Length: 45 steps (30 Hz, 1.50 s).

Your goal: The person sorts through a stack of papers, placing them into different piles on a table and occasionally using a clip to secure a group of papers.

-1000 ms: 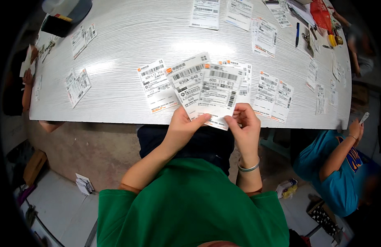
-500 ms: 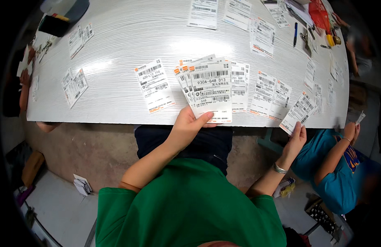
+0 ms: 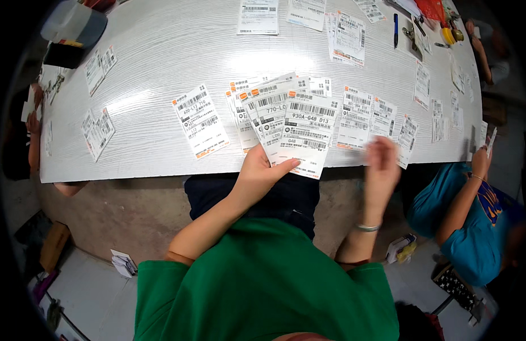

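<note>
At the near edge of the bench (image 3: 160, 62), about midway along it, the left hand (image 3: 262, 173) holds a fanned stack of shipping labels (image 3: 286, 122); the thumb lies on top of the lowest sheet and the other fingers are tucked beneath, so the fingers are clamped on the fan's lower corner. The fan spreads up and away from the hand over the bench top, white sheets with black barcodes and small orange marks at their corners. The right hand (image 3: 382, 165) hovers just beside the fan's right side at the near edge, blurred; its fingers look loosely apart and hold nothing that can be made out. A bracelet (image 3: 367, 228) sits on that wrist.

Left of the fan a single label (image 3: 200, 121) lies tilted on the bench, well apart from the fingers. Right of the fan a row of similar labels (image 3: 377, 116) lies side by side toward the bench's right end. Along the far edge more white sheets (image 3: 348, 31) lie flat, with a dark pen (image 3: 395, 29) just beside them. Near the left end small label pairs (image 3: 98, 129) lie at an angle, and a pale tub (image 3: 72, 23) stands at the far left corner. Beyond the right end a person in a blue shirt (image 3: 473, 221) holds up a slip
</note>
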Tool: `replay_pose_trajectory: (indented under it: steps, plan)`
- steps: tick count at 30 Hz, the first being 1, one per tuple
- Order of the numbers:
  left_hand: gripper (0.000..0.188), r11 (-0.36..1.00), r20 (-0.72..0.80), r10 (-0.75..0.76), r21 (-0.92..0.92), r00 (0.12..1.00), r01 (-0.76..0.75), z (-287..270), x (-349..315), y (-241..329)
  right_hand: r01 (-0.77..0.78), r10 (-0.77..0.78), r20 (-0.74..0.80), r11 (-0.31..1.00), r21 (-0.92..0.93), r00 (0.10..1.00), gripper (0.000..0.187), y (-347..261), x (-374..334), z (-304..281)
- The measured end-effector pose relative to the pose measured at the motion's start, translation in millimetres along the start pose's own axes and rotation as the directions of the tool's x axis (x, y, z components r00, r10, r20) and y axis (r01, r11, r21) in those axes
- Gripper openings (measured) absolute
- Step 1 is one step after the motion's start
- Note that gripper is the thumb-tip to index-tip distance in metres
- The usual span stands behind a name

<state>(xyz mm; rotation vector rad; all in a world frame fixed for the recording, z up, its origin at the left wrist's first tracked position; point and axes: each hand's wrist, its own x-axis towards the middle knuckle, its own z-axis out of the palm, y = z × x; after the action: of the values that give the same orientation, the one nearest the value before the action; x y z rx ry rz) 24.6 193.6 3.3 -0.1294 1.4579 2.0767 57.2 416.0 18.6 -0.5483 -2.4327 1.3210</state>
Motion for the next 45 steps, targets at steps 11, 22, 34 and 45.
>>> replay_pose_trajectory:
  steps: [11,22,34,45]
  plan:
    - [0.034,0.984,-0.087,-0.011,-0.181,0.996,-0.005,-38,-16,10,-0.189,0.138,0.203,0.948,0.257,0.969,0.028,-28,8,60]
    - [0.034,0.939,-0.5,0.165,-0.183,0.85,-0.29,-110,-50,22,0.389,-0.216,0.458,0.861,-0.327,0.862,0.028,-91,79,209]
    - [0.031,0.943,-0.382,0.131,-0.237,0.915,-0.234,-104,-43,18,-0.074,-0.137,0.661,0.957,0.281,0.738,0.016,-102,-10,168]
    - [0.027,0.949,-0.533,0.204,-0.099,0.821,-0.299,-111,-52,27,0.028,-0.135,0.194,0.879,0.475,0.972,0.015,-83,36,109]
